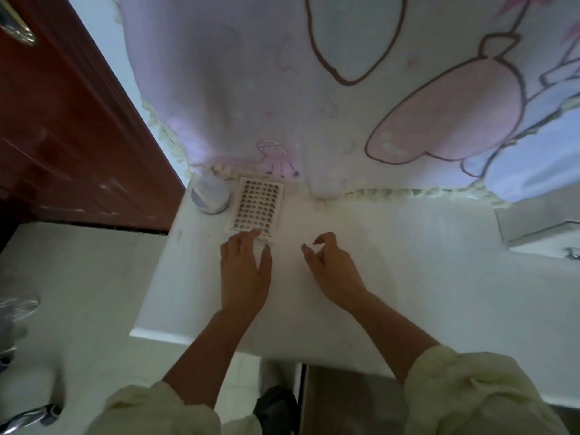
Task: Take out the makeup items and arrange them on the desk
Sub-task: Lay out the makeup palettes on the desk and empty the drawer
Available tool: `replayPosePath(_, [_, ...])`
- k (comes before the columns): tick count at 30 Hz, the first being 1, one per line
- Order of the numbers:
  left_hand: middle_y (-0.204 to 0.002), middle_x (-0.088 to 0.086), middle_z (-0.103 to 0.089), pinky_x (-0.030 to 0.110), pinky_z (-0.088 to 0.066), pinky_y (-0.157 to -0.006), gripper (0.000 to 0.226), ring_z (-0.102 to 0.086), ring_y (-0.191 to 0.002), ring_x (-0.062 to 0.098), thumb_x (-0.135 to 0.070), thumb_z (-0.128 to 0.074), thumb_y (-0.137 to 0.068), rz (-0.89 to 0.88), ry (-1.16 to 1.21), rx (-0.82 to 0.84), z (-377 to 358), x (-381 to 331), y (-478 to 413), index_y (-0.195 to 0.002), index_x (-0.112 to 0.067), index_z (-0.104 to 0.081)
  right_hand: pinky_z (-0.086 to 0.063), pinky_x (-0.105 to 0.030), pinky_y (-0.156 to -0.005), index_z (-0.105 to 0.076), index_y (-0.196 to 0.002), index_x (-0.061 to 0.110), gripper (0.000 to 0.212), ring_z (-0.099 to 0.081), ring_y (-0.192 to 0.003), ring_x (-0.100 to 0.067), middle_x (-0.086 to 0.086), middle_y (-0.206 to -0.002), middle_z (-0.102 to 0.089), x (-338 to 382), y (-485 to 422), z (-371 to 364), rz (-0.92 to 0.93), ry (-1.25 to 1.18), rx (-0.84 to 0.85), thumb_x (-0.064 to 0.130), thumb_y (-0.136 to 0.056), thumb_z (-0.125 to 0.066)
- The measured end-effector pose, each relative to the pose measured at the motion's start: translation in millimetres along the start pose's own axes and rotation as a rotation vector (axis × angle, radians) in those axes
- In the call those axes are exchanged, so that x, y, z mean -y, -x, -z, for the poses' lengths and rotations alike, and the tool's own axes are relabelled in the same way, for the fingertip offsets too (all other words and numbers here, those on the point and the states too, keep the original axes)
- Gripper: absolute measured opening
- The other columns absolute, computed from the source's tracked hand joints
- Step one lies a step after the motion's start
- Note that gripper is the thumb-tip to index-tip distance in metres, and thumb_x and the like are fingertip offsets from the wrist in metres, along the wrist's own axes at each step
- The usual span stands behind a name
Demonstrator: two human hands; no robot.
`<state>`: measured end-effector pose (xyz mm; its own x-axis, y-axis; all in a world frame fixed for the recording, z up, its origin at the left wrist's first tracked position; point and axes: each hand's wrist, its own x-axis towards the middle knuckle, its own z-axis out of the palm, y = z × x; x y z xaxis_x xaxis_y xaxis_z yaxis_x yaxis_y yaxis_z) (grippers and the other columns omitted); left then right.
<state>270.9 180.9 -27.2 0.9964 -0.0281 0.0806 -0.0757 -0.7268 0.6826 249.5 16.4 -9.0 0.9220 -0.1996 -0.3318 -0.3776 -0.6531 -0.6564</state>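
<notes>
The fingers point(249, 236) of the left hand point(244, 273) lie straight, tips touching the near edge of the lash tray point(259, 204), a flat white card with rows of dark tufts. Right of the tray, the right hand point(332, 265) hangs loosely curled, holding nothing. A smooth round jar point(211, 193) stands just left of the tray on the white tabletop point(408, 262). The step is probably squaring the tray; next, fetching another item.

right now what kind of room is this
Likely a bedroom vanity corner: a white desk against a cartoon-print cloth, a reddish wooden door beside it, what looks like a lash tray laid out.
</notes>
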Motion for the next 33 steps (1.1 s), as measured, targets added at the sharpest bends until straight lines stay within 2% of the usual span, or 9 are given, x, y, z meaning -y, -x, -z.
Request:
replayPosePath(2, [-0.124, 0.006, -0.056, 0.033, -0.039, -0.1, 0.031, -0.043, -0.117, 0.021, -0.019, -0.054, -0.094, -0.014, 0.02, 0.034, -11, -19, 40, -0.125, -0.014, -0.055, -0.045, -0.029, -0.065, -0.043, -0.117, 0.016, 0.029, -0.057, -0.067, -0.013, 0.003, -0.071, -0.056, -21, 34, 12, -0.006, 0.004, -0.012, 0.039, -0.1, -0.044])
replayPosePath(7, [-0.13, 0.002, -0.053, 0.02, -0.036, -0.093, 0.031, -0.048, -0.117, 0.016, -0.024, -0.051, -0.097, -0.022, 0.059, 0.144, -43, -69, 138, -0.128, -0.019, -0.052, -0.044, -0.022, -0.074, -0.044, -0.119, 0.018, 0.028, -0.056, -0.081, -0.014, 0.005, -0.089, -0.056, -86, 119, 37, -0.046, 0.032, -0.012, 0.039, -0.1, -0.043])
replayPosePath(12, [-0.125, -0.007, -0.051, 0.0, -0.031, -0.08, 0.028, -0.046, -0.103, 0.0, -0.02, -0.049, -0.098, -0.058, 0.126, 0.243, -78, -121, 229, -0.126, -0.022, -0.053, -0.037, -0.02, -0.063, -0.052, -0.105, 0.018, 0.016, -0.052, -0.068, -0.008, 0.008, -0.077, -0.055, -167, 197, 74, -0.015, 0.003, -0.047, 0.033, -0.1, -0.047])
replayPosePath(15, [-0.119, -0.004, -0.055, 0.012, -0.037, -0.081, 0.025, -0.053, -0.103, 0.008, -0.017, -0.052, -0.096, -0.06, 0.122, 0.339, -104, -134, 275, -0.121, -0.018, -0.057, -0.033, -0.026, -0.059, -0.051, -0.088, 0.02, 0.014, -0.046, -0.059, -0.001, 0.012, -0.065, -0.049, -219, 228, 92, -0.02, 0.039, -0.075, 0.028, -0.099, -0.049])
replayPosePath(17, [-0.124, -0.004, -0.052, 0.016, -0.038, -0.082, 0.029, -0.053, -0.103, 0.007, -0.019, -0.051, -0.097, 0.04, 0.08, 0.454, -120, -138, 303, -0.125, -0.019, -0.054, -0.033, -0.028, -0.059, -0.053, -0.086, 0.019, 0.015, -0.045, -0.06, -0.001, 0.012, -0.066, -0.049, -252, 246, 101, -0.068, 0.076, -0.056, 0.026, -0.099, -0.049])
replayPosePath(22, [-0.127, 0.003, -0.052, 0.022, -0.045, -0.088, 0.032, -0.057, -0.107, 0.018, -0.022, -0.049, -0.098, 0.17, -0.122, 0.813, -158, -142, 333, -0.129, -0.016, -0.048, -0.035, -0.028, -0.065, -0.052, -0.086, 0.021, 0.01, -0.054, -0.076, -0.017, 0.002, -0.082, -0.059, -324, 271, 111, -0.277, 0.108, -0.014, 0.022, -0.096, -0.054])
replayPosePath(27, [-0.134, 0.009, -0.043, 0.033, -0.044, -0.091, 0.041, -0.048, -0.117, 0.028, -0.026, -0.052, -0.093, 0.168, -0.202, 0.841, -195, -140, 327, -0.131, -0.016, -0.041, -0.039, -0.029, -0.069, -0.057, -0.099, 0.016, 0.021, -0.059, -0.1, -0.027, -0.008, -0.107, -0.063, -370, 268, 109, -0.414, 0.182, 0.057, 0.036, -0.094, -0.056])
replayPosePath(29, [-0.138, 0.01, -0.038, 0.038, -0.043, -0.096, 0.049, -0.04, -0.123, 0.029, -0.03, -0.054, -0.089, 0.1, -0.243, 0.847, -211, -138, 323, -0.134, -0.018, -0.038, -0.042, -0.031, -0.076, -0.055, -0.113, 0.013, 0.035, -0.057, -0.107, -0.029, -0.009, -0.119, -0.055, -385, 262, 110, -0.427, 0.229, 0.069, 0.039, -0.09, -0.062])
replayPosePath(33, [-0.148, 0.009, -0.02, 0.04, -0.031, -0.106, 0.085, -0.025, -0.134, 0.029, -0.047, -0.068, -0.081, -0.048, -0.383, 0.832, -231, -139, 311, -0.147, -0.021, -0.021, -0.042, -0.036, -0.092, -0.044, -0.131, 0.011, 0.07, -0.043, -0.126, -0.03, -0.011, -0.137, -0.042, -404, 245, 112, -0.363, 0.394, 0.122, 0.046, -0.078, -0.073])
